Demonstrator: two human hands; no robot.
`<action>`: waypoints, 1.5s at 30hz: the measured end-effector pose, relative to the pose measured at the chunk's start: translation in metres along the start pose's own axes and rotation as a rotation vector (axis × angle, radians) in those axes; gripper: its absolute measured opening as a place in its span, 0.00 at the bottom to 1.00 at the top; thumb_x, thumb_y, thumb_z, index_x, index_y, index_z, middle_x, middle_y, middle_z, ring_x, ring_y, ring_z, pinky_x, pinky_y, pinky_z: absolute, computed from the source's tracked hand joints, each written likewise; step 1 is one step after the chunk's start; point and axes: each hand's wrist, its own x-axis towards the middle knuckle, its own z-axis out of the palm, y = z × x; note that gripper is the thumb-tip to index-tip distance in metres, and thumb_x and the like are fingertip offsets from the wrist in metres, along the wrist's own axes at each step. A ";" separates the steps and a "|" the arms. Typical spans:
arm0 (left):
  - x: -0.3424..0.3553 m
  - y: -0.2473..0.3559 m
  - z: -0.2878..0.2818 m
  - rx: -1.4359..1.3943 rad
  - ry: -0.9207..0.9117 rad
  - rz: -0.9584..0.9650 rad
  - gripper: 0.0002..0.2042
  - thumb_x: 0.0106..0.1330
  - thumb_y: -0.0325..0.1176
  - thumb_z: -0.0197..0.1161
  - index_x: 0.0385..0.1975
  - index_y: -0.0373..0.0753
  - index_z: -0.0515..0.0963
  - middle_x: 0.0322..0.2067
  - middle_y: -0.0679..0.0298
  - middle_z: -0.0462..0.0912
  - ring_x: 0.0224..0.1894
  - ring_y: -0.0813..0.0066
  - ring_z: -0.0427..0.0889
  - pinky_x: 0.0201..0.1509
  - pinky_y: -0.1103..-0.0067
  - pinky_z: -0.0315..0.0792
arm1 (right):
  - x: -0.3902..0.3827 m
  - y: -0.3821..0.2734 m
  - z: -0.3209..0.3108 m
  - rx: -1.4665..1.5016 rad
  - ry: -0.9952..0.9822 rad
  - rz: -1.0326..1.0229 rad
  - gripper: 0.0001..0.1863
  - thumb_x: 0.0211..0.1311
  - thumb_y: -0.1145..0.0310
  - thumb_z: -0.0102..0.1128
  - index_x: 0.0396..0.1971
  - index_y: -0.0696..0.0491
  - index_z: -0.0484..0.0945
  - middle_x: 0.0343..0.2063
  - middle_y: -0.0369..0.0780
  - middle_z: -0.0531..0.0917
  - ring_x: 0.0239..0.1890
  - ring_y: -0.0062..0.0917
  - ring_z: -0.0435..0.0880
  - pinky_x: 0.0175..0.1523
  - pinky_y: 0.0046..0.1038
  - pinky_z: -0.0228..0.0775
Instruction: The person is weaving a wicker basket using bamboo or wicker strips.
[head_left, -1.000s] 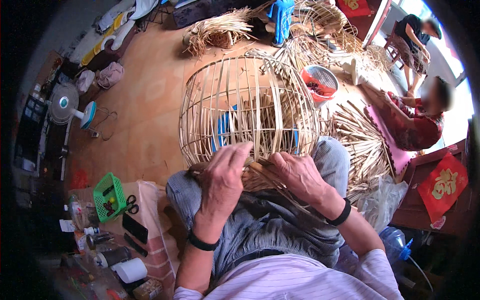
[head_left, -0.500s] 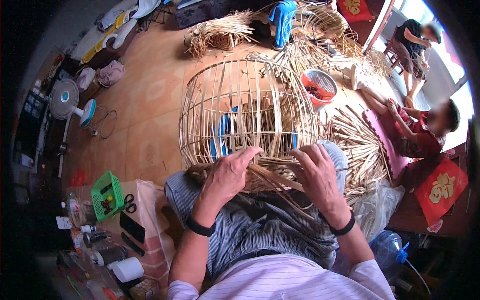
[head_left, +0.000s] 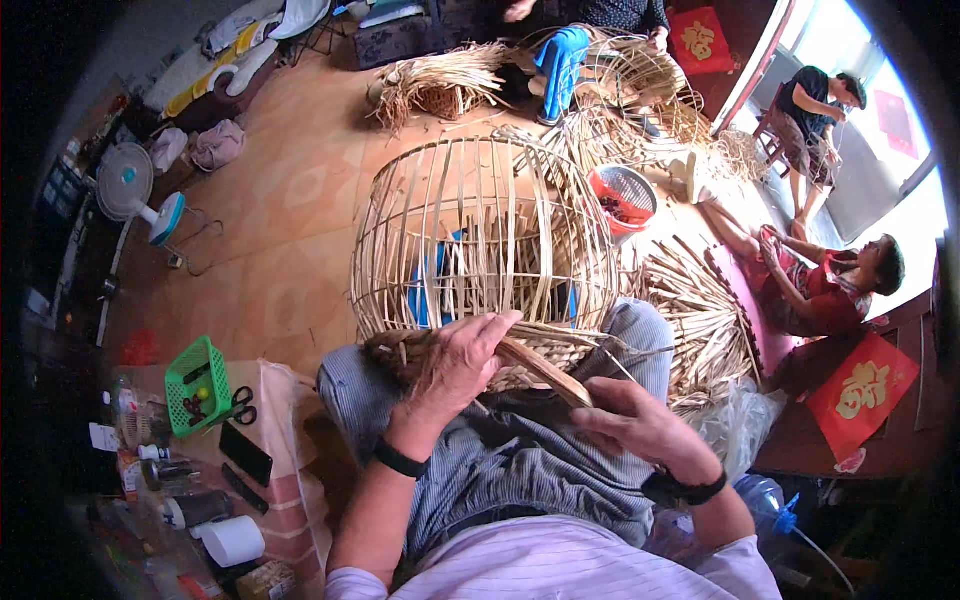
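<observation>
A large open-ribbed bamboo basket [head_left: 480, 240] rests on the person's knees, its woven rim edge nearest the body and its far end over the bare tile floor [head_left: 280, 230]. The left hand [head_left: 455, 365] presses flat on that rim, fingers spread and gripping nothing that I can make out, while the right hand [head_left: 640, 430] pinches a thin bamboo strip [head_left: 545, 372] that runs slantwise from the rim toward the lap. Open floor lies to the left as far as a fan [head_left: 130, 190]; to the right, bundles of bamboo strips [head_left: 700, 310] and a red basket [head_left: 622, 197] crowd close, and a green basket [head_left: 195, 385] sits at the lower left.
</observation>
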 end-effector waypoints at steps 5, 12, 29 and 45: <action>-0.001 -0.009 0.020 0.017 0.191 0.029 0.22 0.57 0.21 0.73 0.53 0.41 0.84 0.40 0.53 0.89 0.43 0.51 0.90 0.49 0.63 0.84 | -0.067 -0.063 -0.019 0.440 0.154 -0.107 0.16 0.81 0.61 0.61 0.53 0.59 0.77 0.26 0.30 0.76 0.23 0.13 0.73 0.27 0.20 0.65; 0.008 0.007 0.015 0.061 0.192 -0.127 0.12 0.59 0.18 0.68 0.43 0.33 0.83 0.37 0.51 0.89 0.43 0.49 0.90 0.47 0.61 0.83 | -0.013 0.011 -0.061 0.387 0.271 -0.612 0.15 0.78 0.63 0.62 0.55 0.55 0.77 0.39 0.39 0.87 0.36 0.26 0.88 0.35 0.24 0.79; 0.016 0.013 0.019 0.114 0.094 -0.191 0.22 0.64 0.23 0.69 0.58 0.37 0.75 0.35 0.45 0.85 0.41 0.43 0.87 0.46 0.55 0.79 | 0.130 -0.021 -0.028 0.533 0.219 -0.529 0.10 0.72 0.67 0.71 0.44 0.54 0.80 0.33 0.34 0.86 0.29 0.18 0.83 0.34 0.22 0.78; 0.001 0.036 0.045 0.629 -0.036 -0.213 0.14 0.67 0.30 0.63 0.46 0.26 0.78 0.43 0.48 0.75 0.50 0.50 0.76 0.58 0.60 0.74 | 0.133 -0.034 -0.030 -0.113 0.128 -0.612 0.10 0.79 0.72 0.61 0.52 0.61 0.77 0.45 0.39 0.86 0.52 0.24 0.87 0.60 0.30 0.80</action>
